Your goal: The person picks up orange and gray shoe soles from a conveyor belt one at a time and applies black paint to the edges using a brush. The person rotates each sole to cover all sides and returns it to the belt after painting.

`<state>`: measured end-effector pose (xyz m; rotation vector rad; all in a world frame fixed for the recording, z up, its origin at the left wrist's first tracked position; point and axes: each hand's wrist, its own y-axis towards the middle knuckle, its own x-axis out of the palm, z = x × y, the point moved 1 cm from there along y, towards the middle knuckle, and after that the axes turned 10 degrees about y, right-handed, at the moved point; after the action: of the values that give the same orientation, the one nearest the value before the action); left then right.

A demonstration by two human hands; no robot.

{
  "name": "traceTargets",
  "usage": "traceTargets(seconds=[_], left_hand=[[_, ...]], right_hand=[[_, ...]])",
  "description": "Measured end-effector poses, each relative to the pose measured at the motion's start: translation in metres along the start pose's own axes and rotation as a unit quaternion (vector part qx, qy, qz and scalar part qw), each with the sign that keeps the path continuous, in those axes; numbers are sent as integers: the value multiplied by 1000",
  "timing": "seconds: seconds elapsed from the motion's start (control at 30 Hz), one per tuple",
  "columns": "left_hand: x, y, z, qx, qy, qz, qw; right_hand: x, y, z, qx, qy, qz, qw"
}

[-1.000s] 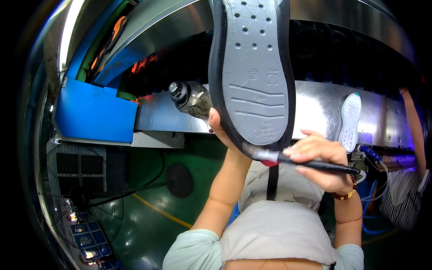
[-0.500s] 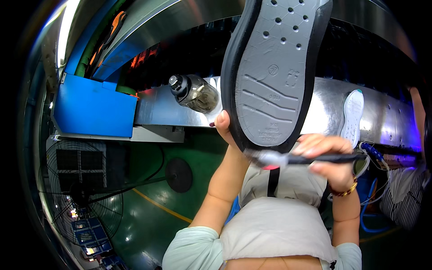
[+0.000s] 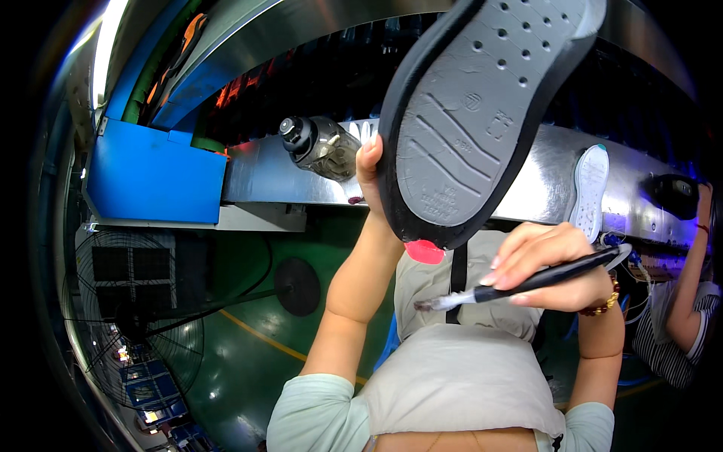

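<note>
My left hand [image 3: 367,169] is closed on the side of a large shoe sole [image 3: 452,143], holding it up at a slant above the bench. The sole has a grey face with small holes and raised lines, and a thick black rim. A pink-red patch [image 3: 425,251] shows at its heel end. Between thumb and fingers, my right hand [image 3: 553,260] grips a brush [image 3: 561,276] with a black handle. Its dark, wet-looking bristles [image 3: 433,303] point left, below the heel and apart from it.
On the metal bench [image 3: 263,169] stand a dark translucent bottle [image 3: 331,151] and a white sole [image 3: 591,188] with a teal tip. Another person's hand [image 3: 706,197] touches a black shoe-like object [image 3: 672,194] at right. A blue box [image 3: 158,177] and a fan [image 3: 132,324] are at left.
The brush has moved down and away from the heel, uncovering the pink-red patch. The sole has tilted, its upper end swinging right. Another person's arm and the black object have appeared at right.
</note>
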<state>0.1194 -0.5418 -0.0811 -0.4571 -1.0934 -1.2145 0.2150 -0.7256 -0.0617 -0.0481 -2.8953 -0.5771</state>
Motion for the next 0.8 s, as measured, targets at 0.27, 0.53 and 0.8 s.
traceTargets(seconds=[0.27, 0.53, 0.8], left_hand=[[5, -7, -11, -299, 96, 138, 939], [1, -25, -14, -393, 156, 181, 888], [3, -35, -14, -408, 162, 160, 884]], right_hand=[[-19, 25, -22, 95, -237, -194, 947], [-21, 10, -7, 136, -230, -202, 942], [-32, 9, -15, 199, -271, -232, 912]])
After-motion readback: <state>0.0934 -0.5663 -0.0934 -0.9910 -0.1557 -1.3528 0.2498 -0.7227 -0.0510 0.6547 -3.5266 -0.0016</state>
